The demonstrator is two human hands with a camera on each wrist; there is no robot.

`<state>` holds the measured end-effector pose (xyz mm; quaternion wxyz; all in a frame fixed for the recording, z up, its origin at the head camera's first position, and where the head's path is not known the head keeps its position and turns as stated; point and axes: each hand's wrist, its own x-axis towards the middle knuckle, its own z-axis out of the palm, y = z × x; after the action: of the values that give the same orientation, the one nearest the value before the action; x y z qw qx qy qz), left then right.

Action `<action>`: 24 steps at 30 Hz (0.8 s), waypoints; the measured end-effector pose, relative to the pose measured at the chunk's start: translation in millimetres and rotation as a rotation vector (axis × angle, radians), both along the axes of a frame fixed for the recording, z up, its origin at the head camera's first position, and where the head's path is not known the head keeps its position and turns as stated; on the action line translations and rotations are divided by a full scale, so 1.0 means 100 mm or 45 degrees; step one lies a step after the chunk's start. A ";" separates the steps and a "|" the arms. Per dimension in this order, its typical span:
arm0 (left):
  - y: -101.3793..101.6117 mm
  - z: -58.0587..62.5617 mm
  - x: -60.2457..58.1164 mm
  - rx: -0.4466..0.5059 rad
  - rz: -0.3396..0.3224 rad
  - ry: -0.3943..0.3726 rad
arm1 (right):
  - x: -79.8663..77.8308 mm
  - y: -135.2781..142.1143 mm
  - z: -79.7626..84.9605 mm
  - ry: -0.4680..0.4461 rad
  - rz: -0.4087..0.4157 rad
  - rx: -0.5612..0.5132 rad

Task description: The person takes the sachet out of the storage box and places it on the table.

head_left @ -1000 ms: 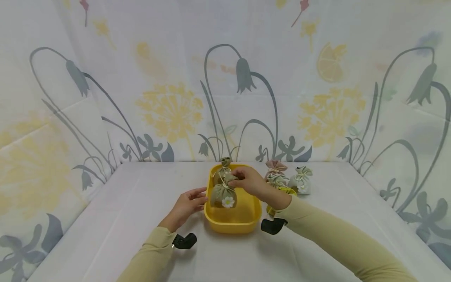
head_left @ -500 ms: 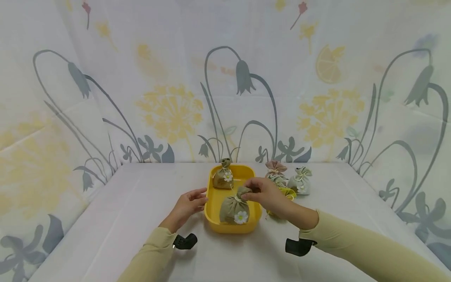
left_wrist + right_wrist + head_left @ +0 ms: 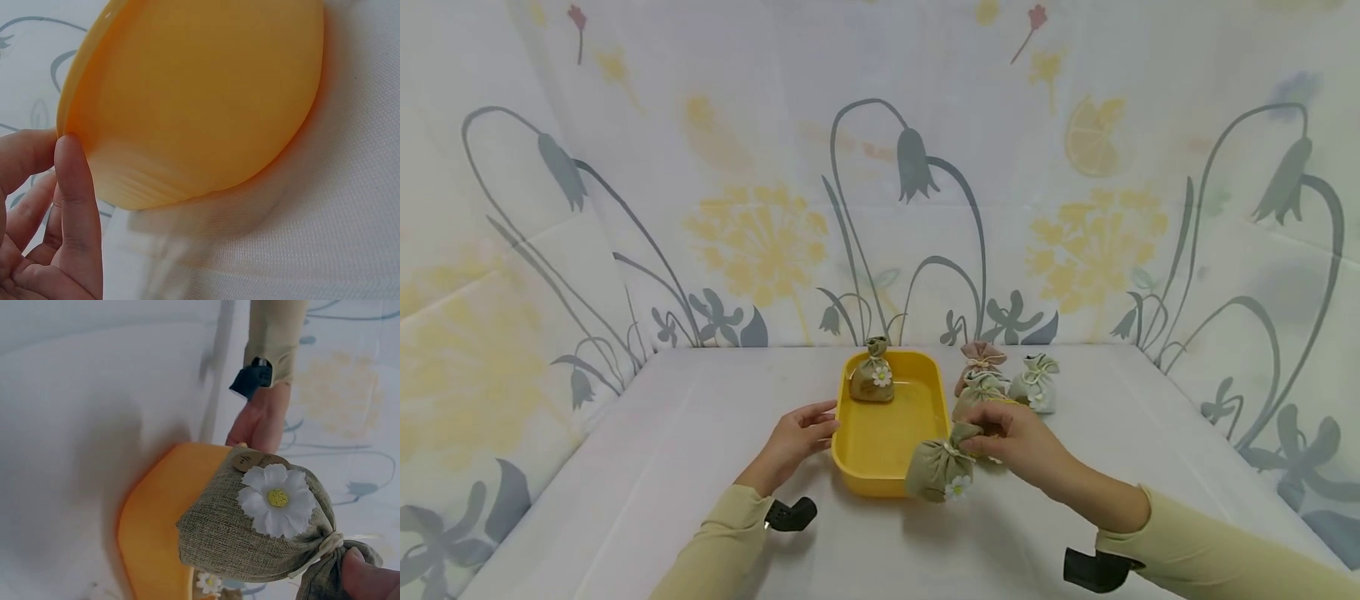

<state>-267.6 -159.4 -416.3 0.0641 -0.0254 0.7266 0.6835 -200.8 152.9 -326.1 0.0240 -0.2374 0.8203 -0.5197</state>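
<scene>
My right hand (image 3: 1018,442) pinches the gathered neck of an olive-green drawstring pouch (image 3: 936,471) with a white flower. The pouch hangs at the near right corner of a yellow plastic basin (image 3: 880,483), its bottom over the basin's outer side. In the right wrist view a thumb presses the neck of the pouch (image 3: 250,531), beside its tied cord. My left hand (image 3: 797,442) touches the basin's left rim with its fingertips, fingers fairly straight; in the left wrist view the thumb lies against the outer wall (image 3: 206,94). A brown drawstring pouch (image 3: 872,383) stands inside at the back left.
Right of the basin stand a pink pouch (image 3: 981,358), a light green pouch (image 3: 981,392) and a whitish pouch (image 3: 1036,387); something yellow behind my right hand is mostly hidden. A flower-printed cloth (image 3: 880,275) hangs behind the white table (image 3: 715,400).
My right hand has carried the olive-green pouch from over the basin's inside toward me and to the right, past its near right rim. The left hand has stayed at the rim.
</scene>
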 end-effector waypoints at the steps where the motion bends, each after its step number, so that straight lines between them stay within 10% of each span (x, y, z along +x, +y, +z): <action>1: 0.00 0.00 0.00 -0.003 0.000 0.001 | 0.02 0.04 -0.01 -0.007 -0.003 -0.002; 24: 0.01 0.01 -0.01 -0.036 0.024 -0.049 | 0.03 0.93 0.07 0.178 -0.268 0.342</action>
<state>-268.4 -158.0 -414.9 0.0710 -0.0464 0.7345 0.6733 -197.8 246.0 -319.3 -0.0560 -0.1806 0.9024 -0.3873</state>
